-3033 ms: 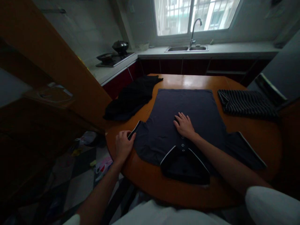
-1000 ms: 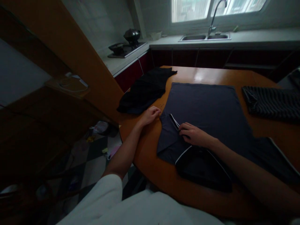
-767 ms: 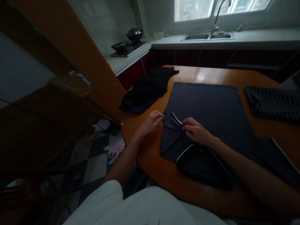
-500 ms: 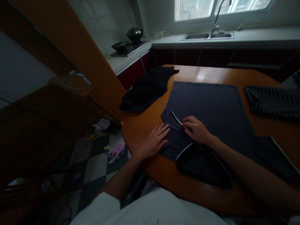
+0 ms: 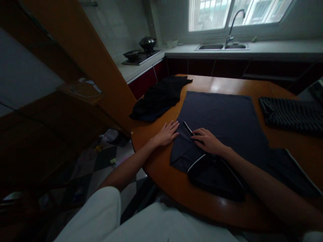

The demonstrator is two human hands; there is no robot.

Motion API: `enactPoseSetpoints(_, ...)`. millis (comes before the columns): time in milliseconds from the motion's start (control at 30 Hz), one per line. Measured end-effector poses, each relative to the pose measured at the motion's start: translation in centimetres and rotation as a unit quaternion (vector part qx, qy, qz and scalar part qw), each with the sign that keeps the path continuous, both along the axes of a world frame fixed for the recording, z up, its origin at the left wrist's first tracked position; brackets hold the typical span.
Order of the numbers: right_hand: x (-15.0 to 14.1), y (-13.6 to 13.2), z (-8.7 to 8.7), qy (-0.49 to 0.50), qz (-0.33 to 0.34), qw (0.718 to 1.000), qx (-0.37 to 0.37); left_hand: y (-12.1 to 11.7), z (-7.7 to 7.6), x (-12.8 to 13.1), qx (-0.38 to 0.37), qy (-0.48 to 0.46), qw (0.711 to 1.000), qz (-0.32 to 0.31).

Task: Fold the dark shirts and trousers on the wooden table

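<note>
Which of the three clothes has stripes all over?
The striped garment at the table's right edge; the polo shirt and black garment are plain.

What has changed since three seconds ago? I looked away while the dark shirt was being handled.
The left sleeve has been folded inward onto the shirt. The left hand let go of its cuff and lies flat at the fold; the right hand moved onto the cuff. Black garment and striped garment stayed put.

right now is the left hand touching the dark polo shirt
Touching. In the head view the left hand lies flat with its fingers on the folded sleeve edge of the dark polo shirt.
</note>
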State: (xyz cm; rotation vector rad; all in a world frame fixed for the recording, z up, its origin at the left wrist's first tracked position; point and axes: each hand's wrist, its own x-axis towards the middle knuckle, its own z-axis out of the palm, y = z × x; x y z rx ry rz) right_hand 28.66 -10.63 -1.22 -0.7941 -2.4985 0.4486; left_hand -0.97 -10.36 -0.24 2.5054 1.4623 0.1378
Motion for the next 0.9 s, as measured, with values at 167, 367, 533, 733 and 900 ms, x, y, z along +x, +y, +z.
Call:
enactPoseSetpoints(167, 0.1, 0.0, -0.3, -0.016, 0.0, 1.0, 0.007, 1.0, 0.0, 1.1, 0.053, -0.032, 0.998, 0.022)
enactPoseSetpoints(367, -0.6, -0.3, -0.3, -0.008, -0.071, 0.997, 0.006, -1.2, -1.0, 3.8, 0.03, -0.036, 0.998, -0.052)
enactPoseSetpoints(533, -1.0, -0.6, 0.1, -0.045, -0.157, 0.986, -0.031, -1.3, -1.4, 3.6, 0.032, -0.013, 0.998, -0.047)
enactPoseSetpoints(733, -1.0, -0.8, 0.9, -0.033, -0.17, 0.978, -0.115, -1.2, -1.6, 3.6, 0.047, -0.003, 0.998, -0.049)
enactPoseSetpoints(900, -1.8, -0.3, 1.3, 0.027, -0.141, 0.971, -0.193, -1.3, -1.4, 3.8, 0.037, 0.009, 0.998, -0.05)
